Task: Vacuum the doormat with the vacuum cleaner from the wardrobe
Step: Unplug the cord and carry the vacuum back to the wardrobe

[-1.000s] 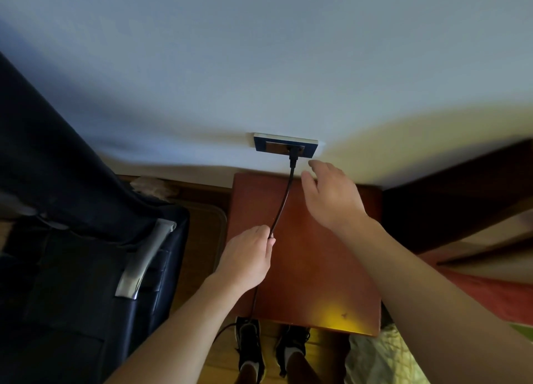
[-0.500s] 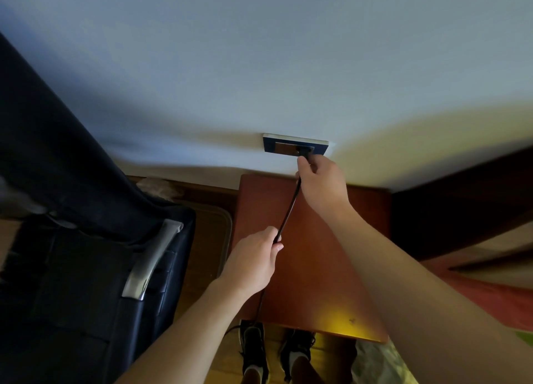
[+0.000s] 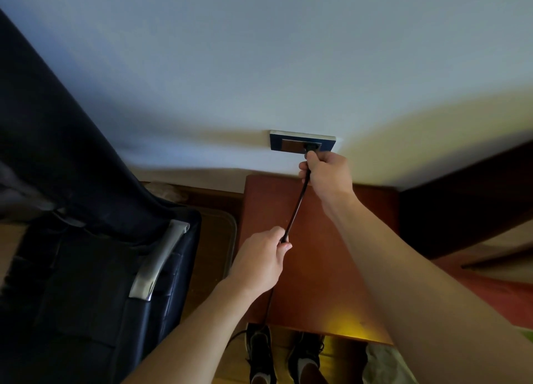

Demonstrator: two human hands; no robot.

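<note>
While right hand (image 3: pixel 327 179) grips cord (image 3: pixel 297 207) beside socket (image 3: pixel 302 143) — left hand (image 3: pixel 259 264) grips lower.

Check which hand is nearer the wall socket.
Right. The right hand grips the black cord right below the wall socket, at the plug; the left hand holds the same cord well lower, over the reddish tabletop.

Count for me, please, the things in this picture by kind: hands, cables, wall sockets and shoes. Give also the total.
Hands: 2, the left hand and the right hand, both gripping the cable
Cables: 1, the black cable
Wall sockets: 1, the wall socket
Shoes: 2, the left shoe and the right shoe
Total: 6
</note>
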